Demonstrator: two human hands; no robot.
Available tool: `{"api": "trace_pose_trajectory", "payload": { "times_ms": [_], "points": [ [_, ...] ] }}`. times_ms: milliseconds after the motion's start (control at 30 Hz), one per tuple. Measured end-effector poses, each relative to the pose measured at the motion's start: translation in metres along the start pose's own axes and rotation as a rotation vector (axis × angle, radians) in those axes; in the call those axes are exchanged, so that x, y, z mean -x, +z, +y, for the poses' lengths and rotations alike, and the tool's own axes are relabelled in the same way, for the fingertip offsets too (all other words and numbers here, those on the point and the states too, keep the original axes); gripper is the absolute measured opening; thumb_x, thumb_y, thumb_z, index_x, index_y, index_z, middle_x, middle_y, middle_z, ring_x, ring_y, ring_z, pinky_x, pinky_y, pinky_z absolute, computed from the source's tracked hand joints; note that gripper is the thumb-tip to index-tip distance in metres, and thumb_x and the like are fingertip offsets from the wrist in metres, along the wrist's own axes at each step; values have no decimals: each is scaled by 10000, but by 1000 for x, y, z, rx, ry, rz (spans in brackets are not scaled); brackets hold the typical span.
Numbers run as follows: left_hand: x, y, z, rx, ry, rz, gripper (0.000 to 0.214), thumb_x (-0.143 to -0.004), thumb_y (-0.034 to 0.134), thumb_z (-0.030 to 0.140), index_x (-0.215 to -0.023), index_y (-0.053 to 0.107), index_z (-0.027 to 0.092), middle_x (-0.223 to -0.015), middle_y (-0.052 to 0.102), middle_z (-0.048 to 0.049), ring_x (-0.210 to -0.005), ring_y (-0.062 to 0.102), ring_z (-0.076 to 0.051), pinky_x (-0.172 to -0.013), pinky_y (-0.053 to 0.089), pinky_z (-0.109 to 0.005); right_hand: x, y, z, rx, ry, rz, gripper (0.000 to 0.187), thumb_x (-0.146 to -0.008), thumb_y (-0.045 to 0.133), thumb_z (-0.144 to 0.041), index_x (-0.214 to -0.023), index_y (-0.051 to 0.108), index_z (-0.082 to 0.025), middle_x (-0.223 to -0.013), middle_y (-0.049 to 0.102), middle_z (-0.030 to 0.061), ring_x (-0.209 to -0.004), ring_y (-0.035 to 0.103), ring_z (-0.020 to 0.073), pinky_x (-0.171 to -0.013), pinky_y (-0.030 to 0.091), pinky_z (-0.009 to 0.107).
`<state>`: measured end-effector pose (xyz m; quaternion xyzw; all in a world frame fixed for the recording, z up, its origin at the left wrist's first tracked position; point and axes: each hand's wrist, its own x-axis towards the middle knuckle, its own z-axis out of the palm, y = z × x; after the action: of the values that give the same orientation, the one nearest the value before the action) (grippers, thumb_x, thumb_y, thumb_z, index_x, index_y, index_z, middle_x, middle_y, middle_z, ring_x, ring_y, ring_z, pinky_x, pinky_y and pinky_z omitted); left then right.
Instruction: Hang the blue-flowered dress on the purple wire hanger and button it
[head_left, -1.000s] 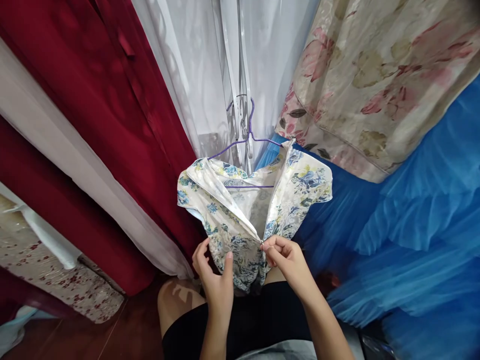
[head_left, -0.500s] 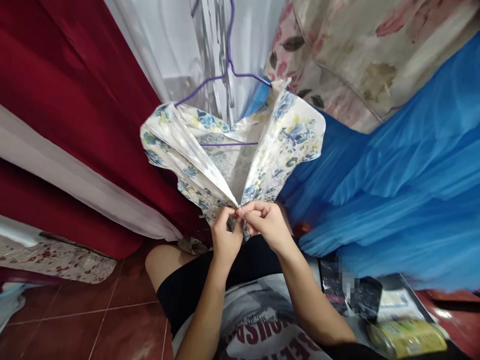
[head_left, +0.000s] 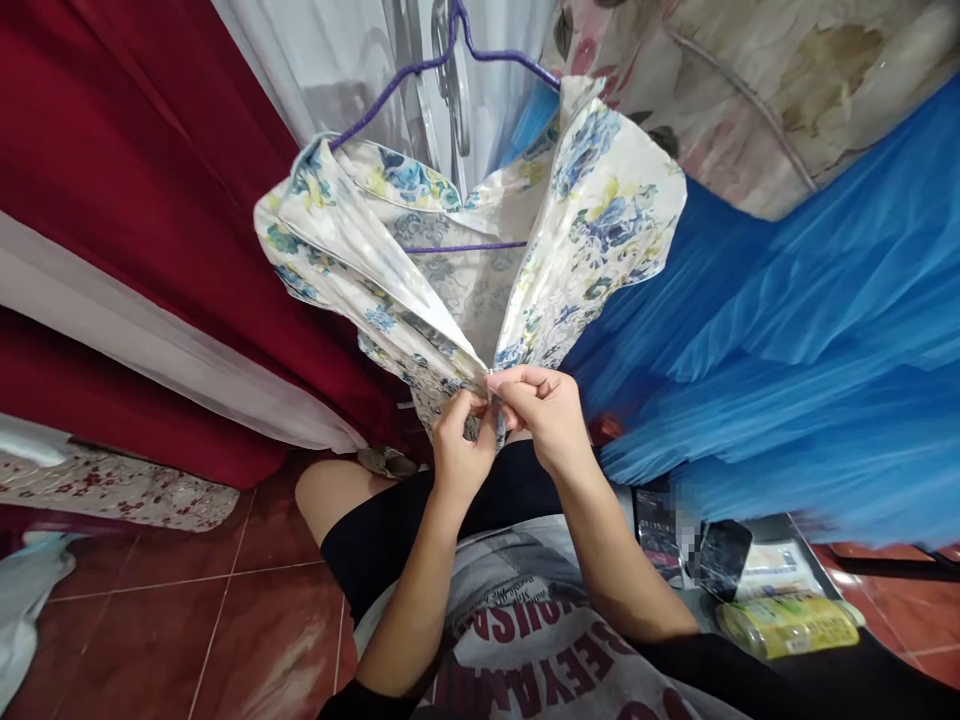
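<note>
Both hands are working close together now at the bottom of the open seam of the floral dress (head_left: 465, 270), which is hanging on a purple hanger (head_left: 442, 70) between a dark red dress (head_left: 150, 180) and a heap of blue tulle (head_left: 787, 350). A second ago the left hand (head_left: 459, 455) was lying flat against the cloth lower down, fingers loose; it has since come up to meet the right hand (head_left: 544, 415), and the two are now touching at the point where the two open flaps run together. The left hand is pinching the fabric just under that point, holding it taut, while the right hand's thumb and forefinger are pressed together on something tiny at the seam, most likely a zipper pull, though it is too small to make out. The flaps are still gaping wide above the hands, showing the hanger's crossbar, so the closing looks barely begun. A phone (head_left: 721, 558) and a yellow packet (head_left: 787, 625) are lying low on the right, beside the person's lap.
</note>
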<state>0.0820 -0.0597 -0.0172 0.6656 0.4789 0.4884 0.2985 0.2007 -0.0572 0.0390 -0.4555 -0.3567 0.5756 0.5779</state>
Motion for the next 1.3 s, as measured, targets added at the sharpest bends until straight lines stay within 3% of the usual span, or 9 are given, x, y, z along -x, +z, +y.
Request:
{"api": "trace_pose_trajectory", "payload": {
  "times_ms": [233, 533, 767, 867, 933, 1033, 1100, 1167, 1300],
  "points": [
    [5, 7, 0, -14, 1, -41, 85, -926, 555, 229, -862, 603, 200, -831, 670, -61, -811, 645, -201, -780, 500, -298, -9, 5, -13, 48, -121, 73, 155, -768, 738, -306, -743, 725, -153, -418, 497, -61, -378, 371, 78, -412, 303, 229],
    [5, 6, 4, -66, -9, 42, 154, -912, 533, 183, -766, 503, 220, -759, 598, -28, -763, 587, -196, -737, 440, -287, -65, 42, -75, 109, -465, 20, 155, -751, 745, -286, -706, 719, -139, -414, 525, -47, -379, 390, 78, -421, 299, 229],
    [15, 24, 6, -83, -38, -27, 156, -872, 543, 143, -754, 486, 228, -749, 596, -28, -744, 603, -204, -702, 431, -285, -90, 57, -126, 38, -574, -50, 151, -739, 726, -234, -617, 679, -158, -414, 455, -66, -391, 334, 61, -421, 267, 225],
    [21, 30, -2, -58, -47, -48, 165, -881, 552, 157, -748, 479, 223, -727, 580, -18, -708, 595, -189, -683, 437, -280, -89, 56, -136, -5, -614, -85, 259, -739, 732, -210, -514, 611, -167, -405, 433, -62, -402, 335, 54, -429, 266, 222],
    [20, 30, -10, -23, -57, -54, 155, -896, 564, 178, -762, 497, 216, -743, 590, -16, -730, 609, -183, -704, 452, -279, -86, 54, -135, -4, -583, -105, 208, -742, 739, -221, -560, 657, -162, -404, 453, -60, -395, 340, 59, -416, 252, 222],
    [4, 18, -16, 37, -25, -22, 72, -892, 609, 186, -835, 568, 203, -815, 639, -22, -802, 637, -183, -768, 482, -286, -78, 48, -129, 13, -546, -122, 111, -762, 750, -259, -743, 748, -149, -417, 488, -61, -379, 346, 66, -401, 228, 221],
    [-19, 1, -9, 54, 57, 55, 22, -897, 625, 185, -904, 607, 197, -866, 663, -29, -837, 641, -179, -804, 494, -293, -73, 44, -127, 29, -551, -140, 124, -780, 752, -270, -766, 746, -147, -413, 486, -64, -378, 350, 65, -406, 229, 220],
    [-50, -20, 12, 46, 190, 147, 58, -914, 625, 189, -972, 625, 195, -879, 666, -27, -843, 638, -168, -815, 500, -292, -68, 41, -126, 56, -561, -150, 143, -797, 751, -282, -751, 726, -149, -413, 484, -64, -381, 358, 65, -412, 231, 221],
    [-114, -60, 80, -8, 483, 292, 318, -947, 600, 182, -1262, 586, 217, -926, 661, -24, -862, 634, -157, -841, 511, -302, -62, 38, -126, 102, -584, -150, 191, -809, 748, -330, -743, 685, -162, -428, 456, -73, -393, 336, 70, -415, 222, 227]
  ]
}}
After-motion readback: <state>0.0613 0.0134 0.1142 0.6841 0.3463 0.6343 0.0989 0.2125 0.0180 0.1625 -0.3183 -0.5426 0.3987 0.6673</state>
